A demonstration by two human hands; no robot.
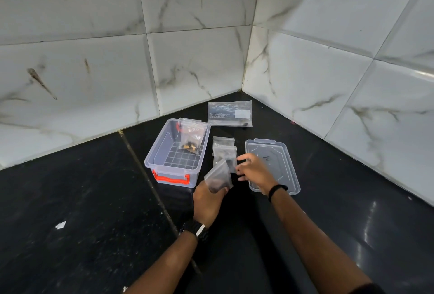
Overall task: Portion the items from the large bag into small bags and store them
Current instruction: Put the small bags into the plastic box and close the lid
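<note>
Left hand: the left hand grips a small clear plastic zip bag with dark pieces inside; the fingers are curled around its lower end, where the dark pieces collect.
Right hand: the right hand reaches to the upper edge of the same bag; its fingers are bent and seem to pinch the mouth, but blur hides the exact contact.
Held bag: it is tilted, the long axis goes from the left hand up and to the right, toward the right hand.
Key relation: the transparent plastic storage box with orange handles lies to the left and a little farther from the held bag; the left hand is the nearer one to it.
Box content: one filled small bag leans against its far right wall.
Other bags: a few small clear bags lie on the black stone counter, between the box and the clear flat lid.
Large bag: the large clear bag with white label lies flat near the back corner of the counter; it looks almost empty.
Step, as I judge: closing this bag, then storing it in the box.
</note>
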